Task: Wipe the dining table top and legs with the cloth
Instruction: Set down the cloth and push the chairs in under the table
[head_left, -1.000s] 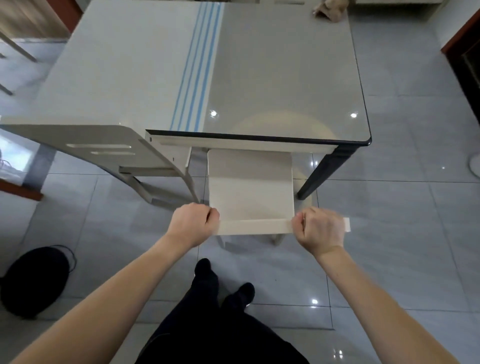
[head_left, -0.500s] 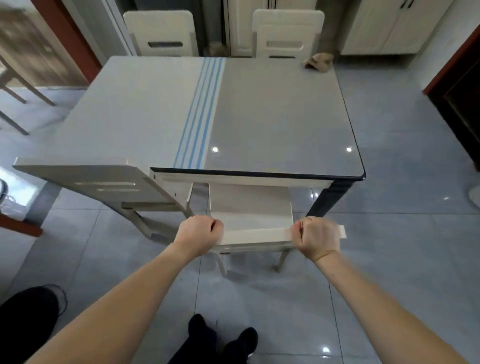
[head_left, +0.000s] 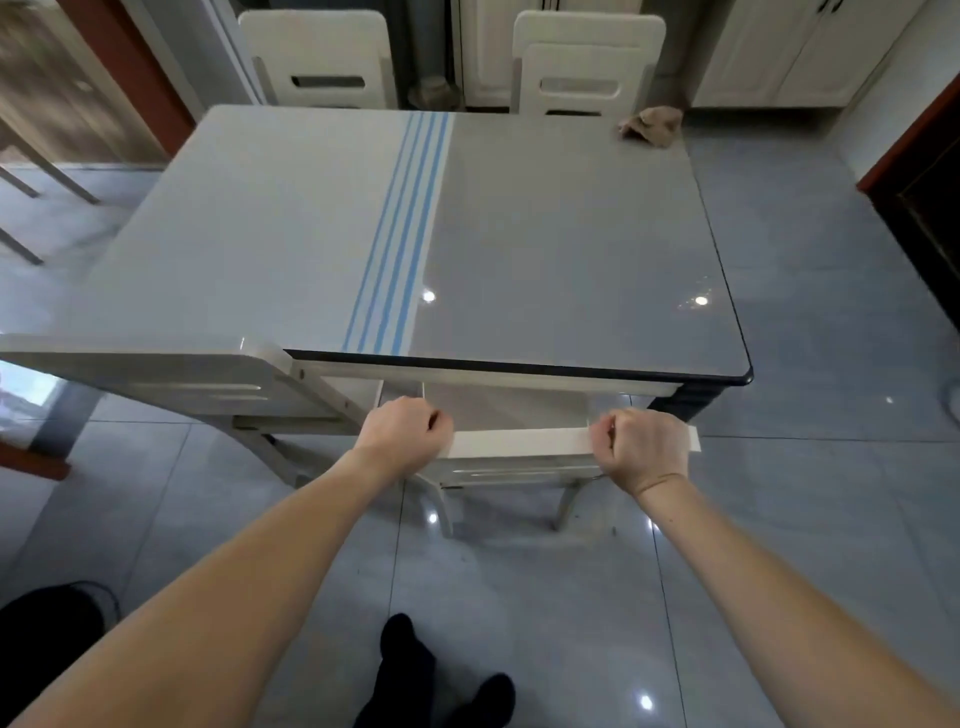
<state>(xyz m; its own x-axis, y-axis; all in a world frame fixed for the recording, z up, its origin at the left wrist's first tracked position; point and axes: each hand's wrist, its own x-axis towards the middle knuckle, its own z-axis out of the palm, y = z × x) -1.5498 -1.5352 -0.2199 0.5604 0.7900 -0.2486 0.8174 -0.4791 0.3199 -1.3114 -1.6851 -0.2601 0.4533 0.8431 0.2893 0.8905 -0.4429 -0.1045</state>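
Note:
The dining table (head_left: 571, 249) has a glossy grey top with blue stripes down its middle and a dark leg (head_left: 685, 402) at the near right corner. A crumpled beige cloth (head_left: 652, 126) lies on the far right corner of the top. A cream chair (head_left: 514, 441) stands tucked at the table's near edge. My left hand (head_left: 402, 434) grips the left end of its top rail. My right hand (head_left: 641, 447) grips the rail near its right end. Neither hand touches the cloth.
A second cream chair (head_left: 171, 379) stands at the near left, angled against the table. Two more chairs (head_left: 322, 57) stand at the far side before white cabinets. A black round object (head_left: 47, 613) lies on the tiled floor at lower left. My feet (head_left: 441, 680) are below.
The chair has slid forward under the table's near edge with both hands still gripping its rail. The view has tilted up, so the far chairs and cabinets show.

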